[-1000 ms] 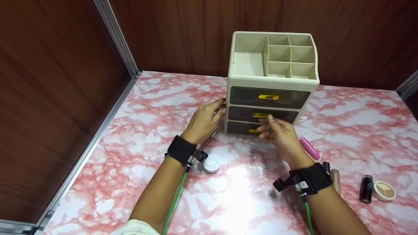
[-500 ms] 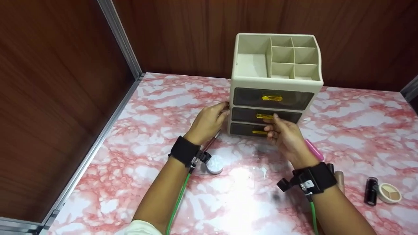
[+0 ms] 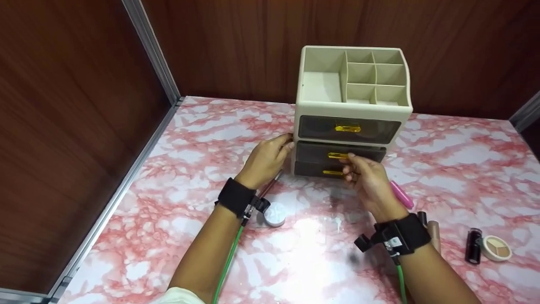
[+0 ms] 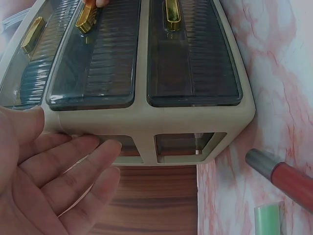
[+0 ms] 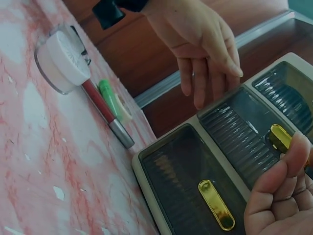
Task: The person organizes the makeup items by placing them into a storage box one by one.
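Note:
A cream drawer organizer [image 3: 354,110] with dark see-through drawer fronts and gold handles stands on the table. My right hand [image 3: 369,181] pinches the gold handle [image 3: 336,156] of the middle drawer [image 3: 312,153] between thumb and fingers. That drawer's front sits slightly out from the frame. The right wrist view also shows the pinched handle [image 5: 280,138], partly behind the thumb. My left hand [image 3: 263,164] is at the organizer's left side, fingers extended along it and thumb near the front corner, as the left wrist view shows. The top and bottom drawers look closed.
Near my left wrist lie a round white-lidded jar [image 3: 275,214], a red tube with silver cap [image 4: 293,183] and a green-capped item [image 5: 111,104]. Right of the organizer are a pink tube [image 3: 401,194], a tan tube [image 3: 433,234], a black lipstick [image 3: 473,246] and a round palette [image 3: 497,248].
My right hand has closed its fingers on the middle handle, and the middle drawer has come slightly forward. The left hand stays at the organizer's side. The head view shifts slightly.

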`<state>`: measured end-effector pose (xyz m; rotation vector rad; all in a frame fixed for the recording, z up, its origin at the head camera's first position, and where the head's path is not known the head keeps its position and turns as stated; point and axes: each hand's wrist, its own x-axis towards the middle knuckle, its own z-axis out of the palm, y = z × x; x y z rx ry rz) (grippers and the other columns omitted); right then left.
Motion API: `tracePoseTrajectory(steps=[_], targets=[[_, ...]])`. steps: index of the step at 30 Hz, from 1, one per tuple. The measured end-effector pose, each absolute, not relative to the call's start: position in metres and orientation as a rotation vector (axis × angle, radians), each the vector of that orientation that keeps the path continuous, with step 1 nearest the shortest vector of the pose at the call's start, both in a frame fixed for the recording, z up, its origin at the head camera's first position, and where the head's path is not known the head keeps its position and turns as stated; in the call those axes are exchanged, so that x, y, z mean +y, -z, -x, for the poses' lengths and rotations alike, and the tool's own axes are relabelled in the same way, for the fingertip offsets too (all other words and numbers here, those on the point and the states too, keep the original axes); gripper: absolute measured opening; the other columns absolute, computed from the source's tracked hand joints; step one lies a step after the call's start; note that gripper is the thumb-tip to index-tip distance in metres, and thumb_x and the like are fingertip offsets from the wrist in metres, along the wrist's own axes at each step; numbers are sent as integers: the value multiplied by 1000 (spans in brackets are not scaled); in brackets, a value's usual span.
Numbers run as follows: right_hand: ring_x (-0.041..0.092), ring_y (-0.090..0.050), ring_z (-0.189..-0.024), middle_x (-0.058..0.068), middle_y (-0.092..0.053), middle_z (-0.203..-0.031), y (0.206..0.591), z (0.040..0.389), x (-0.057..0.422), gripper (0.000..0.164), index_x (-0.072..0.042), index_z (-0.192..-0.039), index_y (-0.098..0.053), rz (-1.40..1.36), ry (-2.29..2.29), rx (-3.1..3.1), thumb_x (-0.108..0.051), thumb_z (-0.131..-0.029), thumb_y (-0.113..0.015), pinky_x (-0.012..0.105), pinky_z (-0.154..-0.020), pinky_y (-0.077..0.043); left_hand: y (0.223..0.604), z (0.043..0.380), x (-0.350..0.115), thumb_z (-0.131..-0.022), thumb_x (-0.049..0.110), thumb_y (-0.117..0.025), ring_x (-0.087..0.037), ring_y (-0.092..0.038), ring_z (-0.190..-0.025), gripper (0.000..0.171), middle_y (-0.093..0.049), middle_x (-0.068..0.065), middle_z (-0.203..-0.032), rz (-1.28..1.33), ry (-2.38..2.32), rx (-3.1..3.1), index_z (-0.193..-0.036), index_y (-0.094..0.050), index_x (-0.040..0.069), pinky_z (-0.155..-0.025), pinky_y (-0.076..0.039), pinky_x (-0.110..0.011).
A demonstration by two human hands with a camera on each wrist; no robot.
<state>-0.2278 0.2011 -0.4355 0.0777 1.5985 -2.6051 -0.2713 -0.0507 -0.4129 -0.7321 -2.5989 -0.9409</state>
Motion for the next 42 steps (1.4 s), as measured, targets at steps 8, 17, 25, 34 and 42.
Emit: tracePoseTrajectory(steps=[8, 17, 25, 34, 42], targets=[[12, -47, -48, 5, -55, -60, 436, 219, 199, 25, 4, -83, -65, -107, 2645, 1565, -21, -85, -61, 24, -49, -42, 414, 275, -50, -95, 32, -41, -8, -55, -85, 30, -61, 5, -94, 736, 933, -2594, -114, -57, 15, -75, -44, -28], [12, -48, -49, 5, -56, -62, 436, 199, 206, 23, 3, -83, -65, -97, 2636, 1552, -19, -86, -60, 24, -51, -43, 411, 272, -45, -95, 29, -41, -8, -55, -84, 29, -61, 3, -97, 771, 942, -2606, -115, -56, 15, -75, -44, -27], [11, -47, -48, 6, -55, -61, 435, 176, 205, 24, 5, -81, -64, -134, 2596, 1685, -20, -83, -64, 23, -50, -44, 409, 269, -44, -95, 33, -39, -8, -52, -71, 27, -57, 6, -78, 781, 926, -2597, -104, -59, 16, -66, -43, -27], [11, -45, -46, 6, -53, -58, 438, 150, 200, 20, -1, -73, -64, -153, 2564, 1717, -19, -80, -66, 23, -48, -42, 410, 270, -49, -95, 31, -40, -8, -54, -74, 27, -59, 6, -81, 778, 902, -2594, -107, -59, 16, -69, -44, -28], [13, -46, -48, 7, -54, -59, 441, 132, 198, 25, 6, -78, -63, -149, 2531, 1751, -19, -80, -66, 24, -48, -42, 409, 267, -48, -95, 32, -41, -8, -54, -71, 27, -59, 6, -79, 757, 902, -2609, -107, -59, 17, -66, -44, -28]])
